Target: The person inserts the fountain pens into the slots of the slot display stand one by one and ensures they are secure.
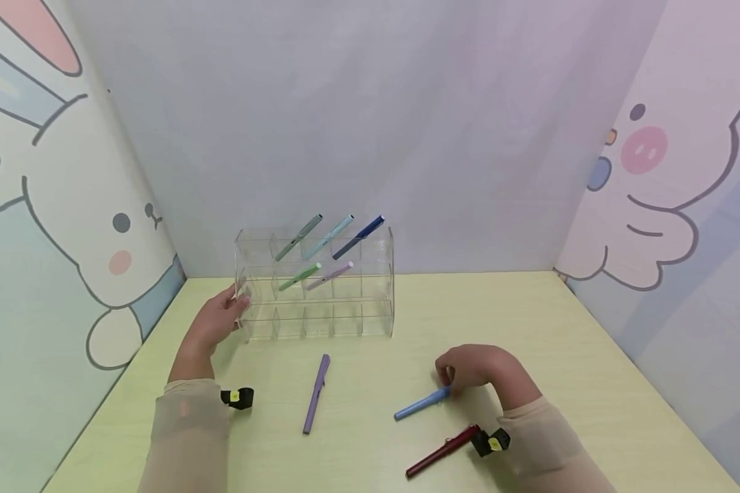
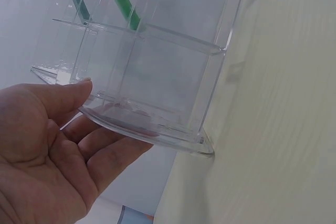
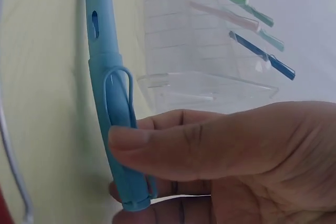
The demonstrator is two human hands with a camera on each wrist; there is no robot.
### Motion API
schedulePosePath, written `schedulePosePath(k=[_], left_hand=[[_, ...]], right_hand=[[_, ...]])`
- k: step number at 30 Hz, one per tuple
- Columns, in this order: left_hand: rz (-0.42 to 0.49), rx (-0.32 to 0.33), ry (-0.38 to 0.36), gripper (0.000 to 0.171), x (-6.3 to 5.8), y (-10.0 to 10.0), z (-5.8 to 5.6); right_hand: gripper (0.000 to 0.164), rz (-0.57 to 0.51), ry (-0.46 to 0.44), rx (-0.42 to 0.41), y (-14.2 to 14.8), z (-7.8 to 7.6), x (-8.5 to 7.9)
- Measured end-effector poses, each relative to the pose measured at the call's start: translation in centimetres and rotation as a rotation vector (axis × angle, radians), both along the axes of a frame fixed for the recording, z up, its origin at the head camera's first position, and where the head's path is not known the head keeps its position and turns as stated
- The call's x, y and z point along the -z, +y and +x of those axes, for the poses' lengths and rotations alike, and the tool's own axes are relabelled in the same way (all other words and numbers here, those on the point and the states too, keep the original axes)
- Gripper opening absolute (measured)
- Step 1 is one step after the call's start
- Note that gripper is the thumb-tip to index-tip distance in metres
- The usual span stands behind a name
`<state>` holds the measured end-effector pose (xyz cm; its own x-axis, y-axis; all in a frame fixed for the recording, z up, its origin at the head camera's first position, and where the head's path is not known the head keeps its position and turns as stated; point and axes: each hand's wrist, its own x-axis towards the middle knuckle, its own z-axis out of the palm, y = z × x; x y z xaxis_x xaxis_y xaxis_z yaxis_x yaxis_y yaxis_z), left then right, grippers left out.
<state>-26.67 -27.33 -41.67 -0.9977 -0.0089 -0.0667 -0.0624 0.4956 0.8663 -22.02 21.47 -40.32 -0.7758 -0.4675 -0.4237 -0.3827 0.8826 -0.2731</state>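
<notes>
My left hand (image 1: pixel 216 320) grips the left side wall of a clear acrylic pen rack (image 1: pixel 379 308), thumb on one face and fingers on the other, as the left wrist view shows. Over the table at the right, my right hand (image 1: pixel 471 368) pinches the capped end of a light blue fountain pen (image 3: pixel 107 40) near its wire clip. That pen's other end points left and towards me. Slanted in the rack's top row are a grey-green pen (image 1: pixel 299 237), a pale blue pen (image 1: pixel 329 237) and a navy pen (image 1: pixel 359 237). The middle row holds a green pen (image 1: pixel 300 276) and a lilac pen (image 1: pixel 329 275).
A purple pen (image 1: pixel 316 394) lies on the table in front of the rack. Closer to me, a dark red pen (image 1: pixel 442 451) lies beside the right wrist's black camera mount (image 1: pixel 490 442). Cartoon-printed panels (image 1: pixel 666 198) and a pale backdrop (image 1: pixel 469 137) enclose the table.
</notes>
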Motion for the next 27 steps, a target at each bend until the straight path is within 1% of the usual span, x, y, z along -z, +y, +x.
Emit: schedulePosePath(k=[4, 8, 12, 16, 19, 23, 27], left_hand=[[0.002, 0.002, -0.002, 0.062, 0.1, 0.0, 0.0], [0.008, 0.001, -0.003, 0.062, 0.1, -0.1, 0.0], [0.011, -0.004, -0.008, 0.063, 0.1, -0.1, 0.0], [0.013, 0.000, -0.006, 0.063, 0.2, -0.1, 0.0], [0.020, 0.007, 0.002, 0.063, 0.2, -0.2, 0.1], [0.027, 0.007, 0.009, 0.063, 0.2, -0.2, 0.2], [0.025, 0.001, 0.010, 0.064, 0.2, -0.1, 0.2]], right_hand=[[0.019, -0.062, 0.010, -0.007, 0.8, -0.3, -0.4], [0.018, -0.182, 0.032, -0.040, 1.7, -0.6, -1.2], [0.013, -0.309, 0.056, -0.059, 2.6, -0.6, -2.2], [0.007, -0.412, 0.079, -0.042, 3.2, -0.6, -3.0], [0.007, -0.470, 0.093, -0.018, 3.5, -0.6, -3.5], [0.009, -0.535, 0.126, -0.001, 3.8, -0.6, -3.8], [0.017, -0.614, 0.196, 0.014, 3.7, -0.6, -4.0]])
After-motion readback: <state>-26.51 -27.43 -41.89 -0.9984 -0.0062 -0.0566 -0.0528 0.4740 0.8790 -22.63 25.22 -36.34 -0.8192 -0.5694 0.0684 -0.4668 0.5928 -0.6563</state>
